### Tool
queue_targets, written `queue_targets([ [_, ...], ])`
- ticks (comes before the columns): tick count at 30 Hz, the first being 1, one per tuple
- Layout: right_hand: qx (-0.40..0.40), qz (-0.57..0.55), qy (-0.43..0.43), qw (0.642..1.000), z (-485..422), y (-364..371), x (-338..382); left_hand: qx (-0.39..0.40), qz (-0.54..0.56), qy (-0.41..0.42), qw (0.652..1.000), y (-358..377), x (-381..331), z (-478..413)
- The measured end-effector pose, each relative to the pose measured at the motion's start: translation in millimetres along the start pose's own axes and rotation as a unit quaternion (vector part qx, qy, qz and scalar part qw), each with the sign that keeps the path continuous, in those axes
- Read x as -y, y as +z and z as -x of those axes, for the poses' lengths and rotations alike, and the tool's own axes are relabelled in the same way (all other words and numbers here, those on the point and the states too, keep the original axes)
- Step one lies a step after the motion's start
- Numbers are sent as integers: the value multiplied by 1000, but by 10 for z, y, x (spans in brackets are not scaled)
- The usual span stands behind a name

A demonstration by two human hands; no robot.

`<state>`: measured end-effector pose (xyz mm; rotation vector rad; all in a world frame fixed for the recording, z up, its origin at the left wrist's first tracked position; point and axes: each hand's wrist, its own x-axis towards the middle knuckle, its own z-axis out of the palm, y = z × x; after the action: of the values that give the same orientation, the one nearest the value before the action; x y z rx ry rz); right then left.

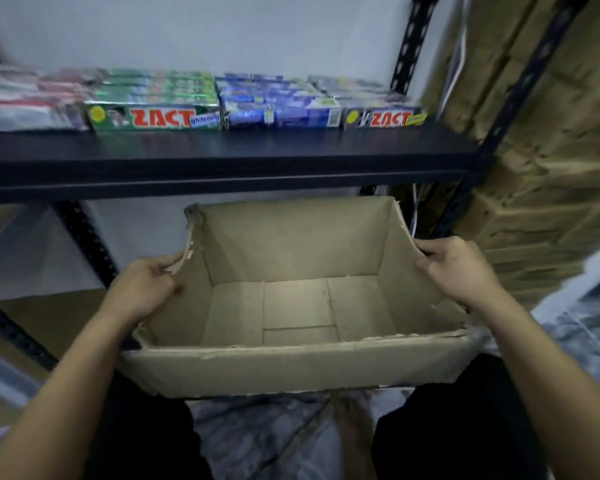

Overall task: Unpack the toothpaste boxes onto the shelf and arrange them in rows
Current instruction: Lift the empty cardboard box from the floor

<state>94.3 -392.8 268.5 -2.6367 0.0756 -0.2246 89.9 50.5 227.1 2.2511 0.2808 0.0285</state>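
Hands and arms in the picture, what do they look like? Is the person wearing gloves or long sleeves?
No gloves and no long sleeves. The left hand and the right hand are both bare, and both forearms are uncovered all the way to the bottom edge of the view. No watch, ring or bracelet shows on either. Dark, black-looking clothing shows below the arms, but the picture is too blurry to say more.

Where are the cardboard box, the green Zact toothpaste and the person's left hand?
cardboard box (302,370): head view, near outer wall.
green Zact toothpaste (155,117): head view, printed front face.
left hand (146,289): head view, back of hand gripping the box's left rim.
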Motion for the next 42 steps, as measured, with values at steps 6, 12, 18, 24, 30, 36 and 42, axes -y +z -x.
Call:
queue_targets([
  [6, -32, 70, 18, 997, 231, -745, -104, 24, 0, 35, 999, 365, -527, 78],
  [12, -78, 112, 55, 989, 574, -1133, -430, 64, 0, 89, 994, 642, -995, 68],
  [18, -126, 126, 149, 973, 1116, -1685, -933, 120, -14, 162, 979, 1171, -1727, 194],
  [24, -175, 113, 252, 945, 1842, -2162, -1444, 177, -24, 230, 957, 1775, -2427, 484],
  [30, -253, 91, 319, 909, 2439, -2418, -1791, 155, -43, 331, 930, 2156, -3300, 687],
  [36, -326, 76, 360, 871, 2828, -2392, -2187, 171, -49, 389, 904, 2718, -3722, 953],
  [42, -324, 91, 407, 849, 3014, -1816, -2716, 225, -31, 342, 912, 3601, -3375, 966],
])
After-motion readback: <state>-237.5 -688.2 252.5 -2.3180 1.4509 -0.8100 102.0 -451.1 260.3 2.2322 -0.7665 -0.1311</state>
